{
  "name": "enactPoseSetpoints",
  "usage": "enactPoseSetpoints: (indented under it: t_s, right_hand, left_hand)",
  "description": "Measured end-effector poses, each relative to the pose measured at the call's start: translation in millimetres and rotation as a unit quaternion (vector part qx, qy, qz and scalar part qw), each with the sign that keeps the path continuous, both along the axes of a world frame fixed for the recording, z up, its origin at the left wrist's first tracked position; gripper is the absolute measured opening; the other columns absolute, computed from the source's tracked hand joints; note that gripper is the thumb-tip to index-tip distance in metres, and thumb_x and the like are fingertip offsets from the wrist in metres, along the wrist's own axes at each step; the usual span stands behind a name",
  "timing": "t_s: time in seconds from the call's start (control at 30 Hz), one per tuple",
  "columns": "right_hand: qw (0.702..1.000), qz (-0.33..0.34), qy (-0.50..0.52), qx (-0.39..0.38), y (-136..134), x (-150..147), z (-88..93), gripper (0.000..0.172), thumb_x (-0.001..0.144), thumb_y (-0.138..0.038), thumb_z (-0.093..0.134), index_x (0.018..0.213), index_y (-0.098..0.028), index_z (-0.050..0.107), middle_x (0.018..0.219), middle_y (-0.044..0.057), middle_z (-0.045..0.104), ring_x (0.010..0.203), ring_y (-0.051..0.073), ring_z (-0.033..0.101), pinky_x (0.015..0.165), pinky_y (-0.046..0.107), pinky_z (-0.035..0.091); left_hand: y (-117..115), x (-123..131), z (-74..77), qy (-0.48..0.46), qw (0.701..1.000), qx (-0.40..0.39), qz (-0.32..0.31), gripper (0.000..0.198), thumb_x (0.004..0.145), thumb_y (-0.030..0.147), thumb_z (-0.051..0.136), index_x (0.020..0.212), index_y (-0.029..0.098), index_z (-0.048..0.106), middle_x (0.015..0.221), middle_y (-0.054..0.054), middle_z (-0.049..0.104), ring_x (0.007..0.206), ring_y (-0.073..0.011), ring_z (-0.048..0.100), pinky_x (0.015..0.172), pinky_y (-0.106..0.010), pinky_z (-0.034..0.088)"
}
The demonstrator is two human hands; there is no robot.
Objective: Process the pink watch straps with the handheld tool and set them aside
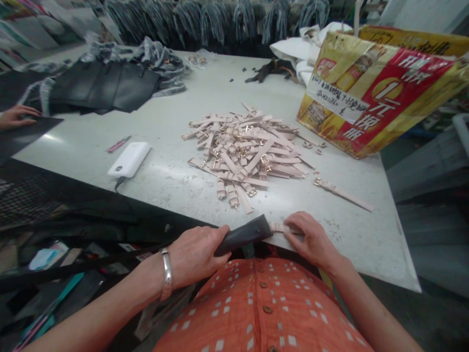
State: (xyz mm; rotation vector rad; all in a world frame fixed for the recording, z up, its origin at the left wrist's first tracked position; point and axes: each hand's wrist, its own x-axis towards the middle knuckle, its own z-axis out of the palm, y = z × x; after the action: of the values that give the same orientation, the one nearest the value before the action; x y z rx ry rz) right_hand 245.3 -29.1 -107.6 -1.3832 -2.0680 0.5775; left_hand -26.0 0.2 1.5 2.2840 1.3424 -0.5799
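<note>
My left hand [200, 252], with a silver bracelet at the wrist, is wrapped round a black cylindrical object [247, 233] at the table's front edge. Just right of its far end, my right hand [308, 237] pinches a pale pink strap [278, 228], whose left end touches or nearly touches the black object. Beyond both hands lies a heap of pale pink straps [245, 151] with gold buckles. One separate strap [344, 195] rests to the right of the heap, its buckle end pointing left.
A yellow and red carton [366, 93] stands at the right. A white power bank [129, 159] with a cable and a pink tool [119, 143] lie left. Black bag pieces [110, 83] are at the back left, near another person's hand [19, 117]. The table's edge [164, 205] runs before me.
</note>
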Motion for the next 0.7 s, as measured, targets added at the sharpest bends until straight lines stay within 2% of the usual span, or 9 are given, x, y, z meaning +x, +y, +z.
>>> enactPoseSetpoints:
  t_s: [0.13,0.43,0.57,0.7]
  right_hand:
    - [1.000,0.008,0.001,-0.004,0.8,6.6,-5.3,0.021,0.076,-0.022,0.059,0.097,-0.019,0.056,0.092,0.007,0.058,0.086,0.020,0.051,0.076,0.035,0.042]
    - [0.999,0.018,0.028,-0.005,7.1,9.3,-7.8,0.019,0.076,-0.022,0.058,0.095,-0.020,0.059,0.087,0.006,0.059,0.082,0.020,0.053,0.073,0.034,0.043]
    - [0.999,0.024,0.035,-0.011,7.1,9.5,-7.1,0.020,0.075,-0.020,0.059,0.095,-0.020,0.059,0.087,0.006,0.059,0.083,0.019,0.053,0.074,0.034,0.043]
    - [0.999,0.030,0.046,-0.001,7.9,9.4,-7.7,0.019,0.075,-0.019,0.060,0.094,-0.019,0.060,0.087,0.006,0.060,0.082,0.019,0.053,0.073,0.034,0.043]
  left_hand:
    - [3.5,3.5,-0.4,-0.001,1.000,0.014,-0.008,0.025,0.079,0.041,0.040,0.088,0.023,0.054,0.072,-0.004,0.064,0.068,-0.0198,0.062,0.059,-0.027,0.043]
    - [6.5,1.5,-8.9,-0.023,1.000,0.016,0.001,0.025,0.079,0.041,0.040,0.089,0.023,0.054,0.070,-0.002,0.063,0.066,-0.0190,0.062,0.057,-0.025,0.041]
    - [6.1,-6.0,-6.4,-0.007,1.000,0.024,0.010,0.025,0.079,0.041,0.040,0.089,0.023,0.054,0.070,-0.003,0.063,0.065,-0.0186,0.061,0.056,-0.025,0.040]
    - [9.5,-1.3,-3.3,-0.006,1.000,0.019,0.003,0.026,0.079,0.041,0.040,0.089,0.022,0.055,0.071,-0.003,0.063,0.063,-0.0179,0.060,0.055,-0.025,0.039]
